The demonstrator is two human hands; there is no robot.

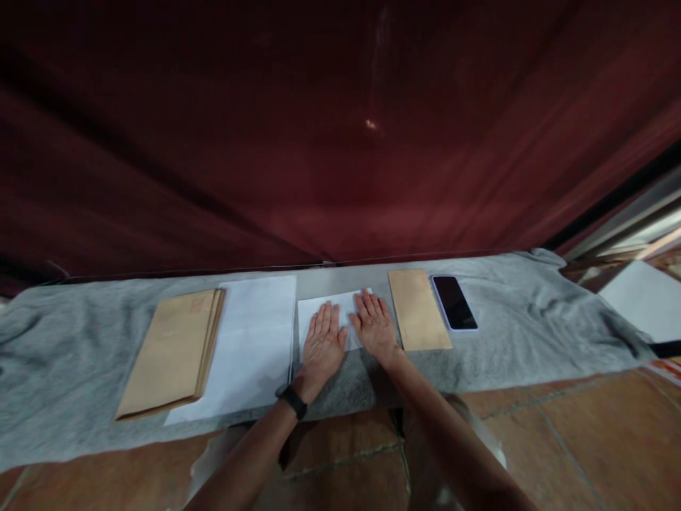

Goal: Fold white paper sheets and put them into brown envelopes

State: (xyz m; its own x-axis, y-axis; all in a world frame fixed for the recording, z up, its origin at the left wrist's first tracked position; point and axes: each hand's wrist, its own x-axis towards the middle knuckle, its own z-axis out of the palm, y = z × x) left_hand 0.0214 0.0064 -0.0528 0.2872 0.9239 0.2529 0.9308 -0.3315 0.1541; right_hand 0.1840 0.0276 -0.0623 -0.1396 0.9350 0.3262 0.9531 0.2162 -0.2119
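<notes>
Both hands lie flat, palms down, on a small white sheet of paper (341, 304), which looks folded. My left hand (323, 341) covers its left part, fingers stretched out, with a dark watch on the wrist. Over the right end of the paper rests my right hand (377, 330), its fingers also extended and slightly apart. Just right of that hand lies a single brown envelope (420, 310). To the left of my left hand sits a stack of larger white paper (255, 333).
A pile of brown envelopes (167, 355) overlaps the white stack on the left. A phone (455, 303) with a dark screen lies beyond the single envelope. Everything rests on a grey cloth (521, 326) along a narrow surface. Behind rises a dark red panel (340, 177); tiled floor (574, 433) shows in front.
</notes>
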